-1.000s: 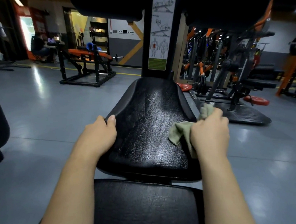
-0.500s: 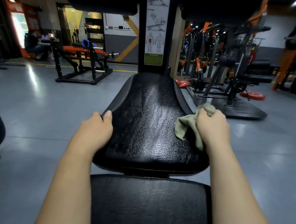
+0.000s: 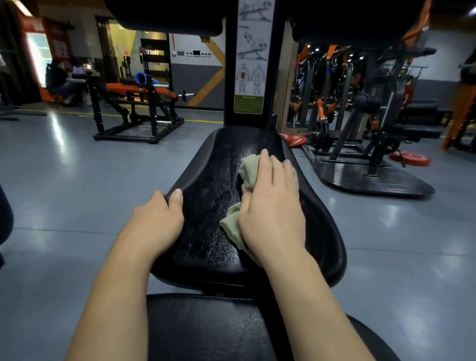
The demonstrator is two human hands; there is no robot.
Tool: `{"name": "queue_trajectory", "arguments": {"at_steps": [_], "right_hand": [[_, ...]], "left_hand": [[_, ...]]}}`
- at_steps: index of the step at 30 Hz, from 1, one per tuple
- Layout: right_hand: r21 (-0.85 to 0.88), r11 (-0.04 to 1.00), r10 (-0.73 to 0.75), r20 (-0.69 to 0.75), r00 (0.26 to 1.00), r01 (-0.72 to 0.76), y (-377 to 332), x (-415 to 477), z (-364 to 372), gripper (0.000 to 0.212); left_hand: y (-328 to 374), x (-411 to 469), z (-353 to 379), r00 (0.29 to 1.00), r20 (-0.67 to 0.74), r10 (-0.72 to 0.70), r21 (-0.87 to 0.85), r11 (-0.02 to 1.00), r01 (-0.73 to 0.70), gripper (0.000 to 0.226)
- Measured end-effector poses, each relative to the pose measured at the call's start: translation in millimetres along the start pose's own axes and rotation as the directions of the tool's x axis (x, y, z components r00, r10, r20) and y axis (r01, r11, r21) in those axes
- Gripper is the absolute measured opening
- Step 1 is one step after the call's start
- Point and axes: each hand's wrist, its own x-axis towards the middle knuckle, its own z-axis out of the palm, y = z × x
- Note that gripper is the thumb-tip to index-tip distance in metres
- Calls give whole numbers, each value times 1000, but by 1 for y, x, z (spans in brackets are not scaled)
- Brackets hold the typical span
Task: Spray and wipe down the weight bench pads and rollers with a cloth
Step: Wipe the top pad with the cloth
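Since a second ago the right hand [image 3: 271, 211] has left the right rim of the upper pad [image 3: 207, 245] and slid inward and farther up it. It now lies flat, fingers straight and spread, pressing the cloth [image 3: 249, 168] onto the surface. The left hand [image 3: 155, 222] grips the pad's left edge, thumb on top and fingers curled under.

The pad is black, glossy, crackle-grained vinyl, dished with raised sides, and it glistens with droplets. The cloth is soft, pale green and bunched (not laid out flat), so it may touch only a narrow strip and leave streaks, or skid out from under the palm on the slick film. The rim under the left hand could go unwiped. The lower pad [image 3: 206, 338] and the dark rollers [image 3: 164, 9] overhead look untouched.
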Motion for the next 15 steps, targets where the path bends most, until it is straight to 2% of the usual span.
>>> {"name": "queue_trajectory", "arguments": {"at_steps": [7, 15], "right_hand": [[-36, 999, -7, -81, 997, 4, 3, 17, 15, 59], [-170, 985, -35, -105, 994, 17, 1, 94, 40, 43]], "left_hand": [[-3, 5, 2, 1000, -3, -7, -46, 999, 7, 54], [-4, 2, 1, 1000, 24, 10, -69, 998, -8, 54]]}}
